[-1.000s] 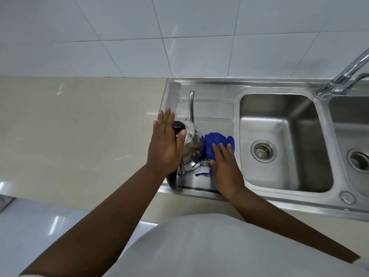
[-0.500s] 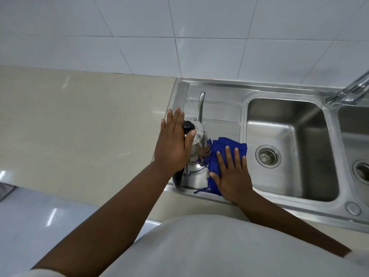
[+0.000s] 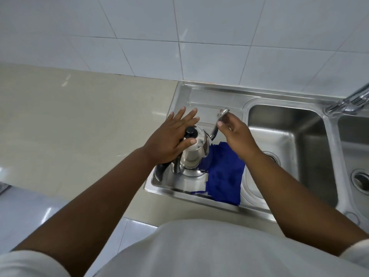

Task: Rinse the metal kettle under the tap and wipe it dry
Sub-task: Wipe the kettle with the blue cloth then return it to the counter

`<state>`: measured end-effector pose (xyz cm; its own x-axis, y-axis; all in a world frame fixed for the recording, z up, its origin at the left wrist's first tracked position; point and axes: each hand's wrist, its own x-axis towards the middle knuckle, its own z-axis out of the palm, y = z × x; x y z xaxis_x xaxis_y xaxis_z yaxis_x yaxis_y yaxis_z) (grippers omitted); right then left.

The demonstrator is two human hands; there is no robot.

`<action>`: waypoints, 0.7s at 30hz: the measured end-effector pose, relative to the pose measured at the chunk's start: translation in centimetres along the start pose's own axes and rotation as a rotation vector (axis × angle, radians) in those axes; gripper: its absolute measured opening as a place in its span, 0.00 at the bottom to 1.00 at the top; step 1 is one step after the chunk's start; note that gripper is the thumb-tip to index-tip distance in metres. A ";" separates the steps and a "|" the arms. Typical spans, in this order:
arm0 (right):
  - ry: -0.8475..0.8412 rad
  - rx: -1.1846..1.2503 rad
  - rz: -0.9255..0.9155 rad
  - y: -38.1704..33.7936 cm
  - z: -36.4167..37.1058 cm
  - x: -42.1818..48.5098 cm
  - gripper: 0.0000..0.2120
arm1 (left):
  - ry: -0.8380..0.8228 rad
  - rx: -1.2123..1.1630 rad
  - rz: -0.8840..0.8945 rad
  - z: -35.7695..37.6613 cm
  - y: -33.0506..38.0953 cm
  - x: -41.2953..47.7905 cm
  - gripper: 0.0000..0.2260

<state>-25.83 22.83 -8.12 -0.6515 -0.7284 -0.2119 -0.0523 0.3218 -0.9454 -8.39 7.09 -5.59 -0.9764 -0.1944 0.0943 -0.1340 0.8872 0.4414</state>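
Both hands on kettle (image 3: 194,154) (right hand (image 3: 237,136) pinching spout), cloth (image 3: 224,176) beside

The light is soft and even, and the room looks bright. White shine sits on the steel sink (image 3: 217,96) and the kettle (image 3: 194,154). The counter (image 3: 79,120) has pale shiny streaks (maybe from a lamp above). Shadows are faint. Tile lines bend near the edges. The tap (image 3: 351,100) looks a bit blurry.
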 end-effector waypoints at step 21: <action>0.201 -0.004 -0.106 3.2 0.2 -5.5 0.13 | 0.071 -0.040 -0.084 -0.1 -4.5 1.7 0.44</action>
<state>-22.27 27.74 -10.02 -0.7798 -0.6234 -0.0574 -0.1314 0.2526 -0.9586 -9.39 2.71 -7.33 -0.9473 -0.2977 0.1183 -0.2063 0.8495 0.4856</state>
